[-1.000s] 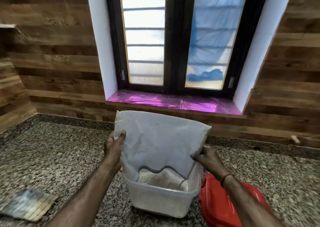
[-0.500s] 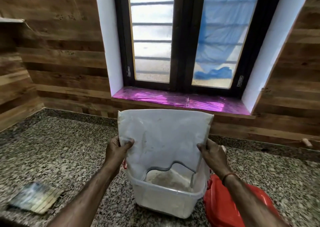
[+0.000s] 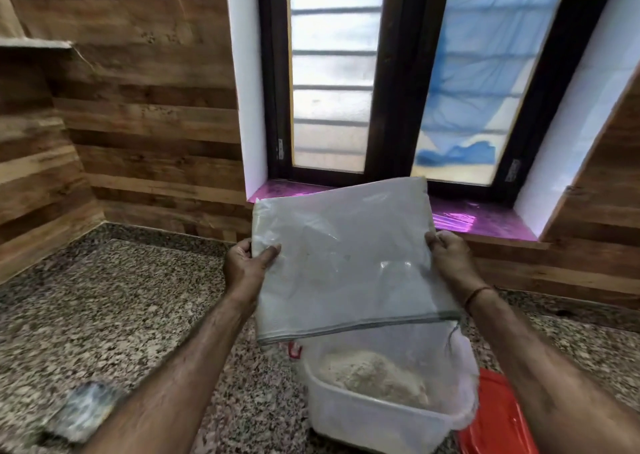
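A flat whitish plastic bag (image 3: 346, 259) hangs in the air above a translucent white plastic tub (image 3: 367, 419). My left hand (image 3: 244, 266) grips the bag's left edge, thumb on its front face. My right hand (image 3: 450, 259) grips the right edge. The bag's open mouth points down at the tub and looks flattened. A heap of pale flour (image 3: 374, 377) lies inside the tub. A thin film or mesh drapes over the tub's right rim.
A red lid (image 3: 498, 422) lies on the speckled granite counter (image 3: 104, 315) right of the tub. A small packet (image 3: 86, 412) lies at front left. Behind are a wood-panelled wall, a pink-lined window sill (image 3: 478, 216) and a dark-framed window.
Both hands have lifted the bag up clear of the tub, and its mouth has flattened. The flour heap in the tub is now in full view. The camera has moved closer.
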The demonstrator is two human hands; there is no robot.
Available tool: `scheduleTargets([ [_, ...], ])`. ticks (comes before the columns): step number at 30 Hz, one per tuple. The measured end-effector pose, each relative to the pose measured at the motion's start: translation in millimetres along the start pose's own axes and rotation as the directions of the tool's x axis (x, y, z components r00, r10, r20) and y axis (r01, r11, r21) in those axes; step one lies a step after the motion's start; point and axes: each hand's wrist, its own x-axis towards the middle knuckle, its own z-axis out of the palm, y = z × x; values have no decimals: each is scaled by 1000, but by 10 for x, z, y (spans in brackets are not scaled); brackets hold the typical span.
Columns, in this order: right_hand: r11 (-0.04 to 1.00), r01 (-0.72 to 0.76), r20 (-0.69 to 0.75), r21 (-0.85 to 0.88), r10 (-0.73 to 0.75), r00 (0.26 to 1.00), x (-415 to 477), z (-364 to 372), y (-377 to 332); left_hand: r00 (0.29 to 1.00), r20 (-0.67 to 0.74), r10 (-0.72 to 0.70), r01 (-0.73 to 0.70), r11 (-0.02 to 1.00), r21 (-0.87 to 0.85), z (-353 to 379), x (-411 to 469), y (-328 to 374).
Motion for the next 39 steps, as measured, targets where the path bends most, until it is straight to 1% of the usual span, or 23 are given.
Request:
scheduleTargets([
  [2,999,-41,63,30,39,997,79,259,-203,999,-22,-25,25,1000,11,-245,209,18],
  [4,996,-84,159,9,82,984,58,588,-409,994,-85,-72,76,996,44,-598,385,-69],
  [5,995,-102,234,18,95,967,-8,773,-527,986,-135,-97,107,992,68,-807,466,-139],
  [7,978,-179,420,110,118,900,-185,1208,-754,962,-221,-159,183,979,92,-1279,615,-328],
  [8,970,-212,480,123,128,868,-312,1407,-869,951,-249,-184,213,973,92,-1504,662,-424],
  [9,970,-219,506,104,138,852,-399,1645,-929,942,-268,-204,236,967,94,-1739,706,-506],
  [10,974,-202,497,102,126,859,-465,1871,-951,935,-277,-223,254,964,78,-1932,754,-582],
  [12,983,-160,409,90,110,906,-575,2357,-929,919,-269,-287,314,948,61,-2272,849,-707],
  [14,979,-204,311,16,190,931,-662,2670,-852,926,-202,-319,341,937,82,-2407,864,-760],
  [17,949,-272,221,-157,302,927,-784,3020,-733,949,-113,-294,310,933,182,-2560,908,-908],
  [19,927,-293,169,-234,336,927,-850,3182,-618,963,-36,-269,269,929,256,-2667,931,-1072],
  [21,905,-302,137,-299,354,925,-936,3285,-545,966,2,-258,242,909,338,-2712,996,-1183],
  [24,875,-295,117,-383,363,924,-1177,3478,-423,965,46,-260,200,835,512,-2734,1135,-1334],
  [26,853,-285,112,-437,366,924,-1367,3554,-284,953,68,-294,192,765,615,-2747,1159,-1457],
  [28,821,-258,100,-510,354,930,-1512,3564,-99,929,92,-359,205,705,678,-2755,1128,-1608],
  [30,786,-239,105,-570,358,928,-1625,3514,86,914,110,-390,191,654,732,-2738,1047,-1730],
  [33,718,-227,131,-658,406,904,-1713,3457,275,918,111,-381,146,584,799,-2663,942,-1843],
  [36,659,-218,144,-720,449,882,-1764,3472,304,923,81,-377,113,464,879,-2574,893,-1855],
  [37,660,-211,151,-721,447,882,-1783,3484,263,926,69,-371,108,438,892,-2534,889,-1838],
  [39,716,-185,187,-673,407,894,-1797,3518,174,939,62,-340,102,445,890,-2418,893,-1756],
])
